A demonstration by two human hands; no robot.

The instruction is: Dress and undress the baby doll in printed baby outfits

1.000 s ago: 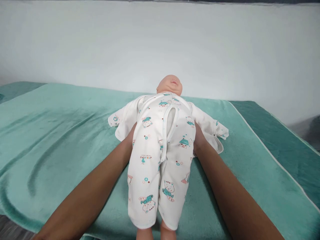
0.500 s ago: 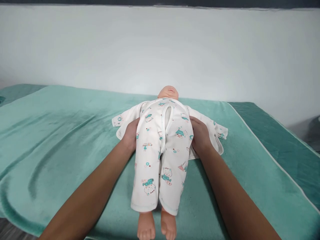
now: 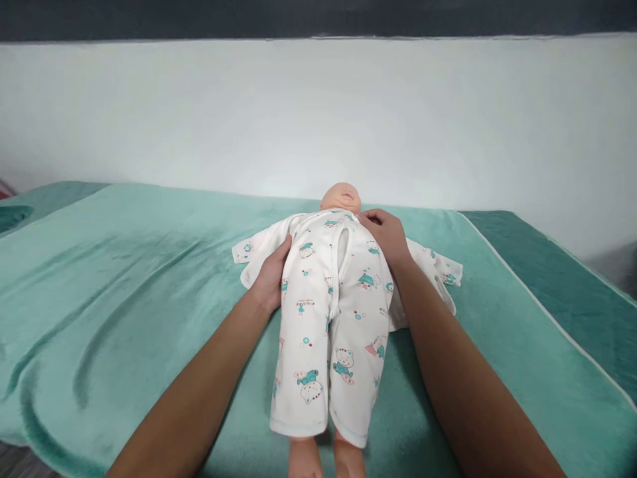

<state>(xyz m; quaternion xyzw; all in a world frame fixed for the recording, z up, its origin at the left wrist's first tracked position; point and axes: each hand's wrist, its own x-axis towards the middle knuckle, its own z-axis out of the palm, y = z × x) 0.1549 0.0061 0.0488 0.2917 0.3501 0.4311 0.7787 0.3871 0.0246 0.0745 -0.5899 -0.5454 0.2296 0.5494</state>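
A baby doll (image 3: 343, 196) lies on its back, feet toward me, in white printed trousers (image 3: 308, 318) and a white shirt (image 3: 266, 240) with its sleeves spread out. My left hand (image 3: 273, 273) holds the doll's side at the trousers, thumb along the edge; its other fingers are hidden behind the doll. My right hand (image 3: 387, 234) is up by the doll's chest near the neck, fingers bent inward against the clothing. Its fingertips are hidden, so what they pinch cannot be made out. The trousers have an open slit at the crotch.
A light green plush blanket (image 3: 124, 292) covers the surface under the doll, with creases at the left. Darker green cloth (image 3: 547, 265) shows along the right. A white wall (image 3: 318, 113) with a dark band on top stands behind.
My right hand has moved from the doll's side up to its upper chest, near the neck. My left hand stays at the other side. The view has tilted up slightly.
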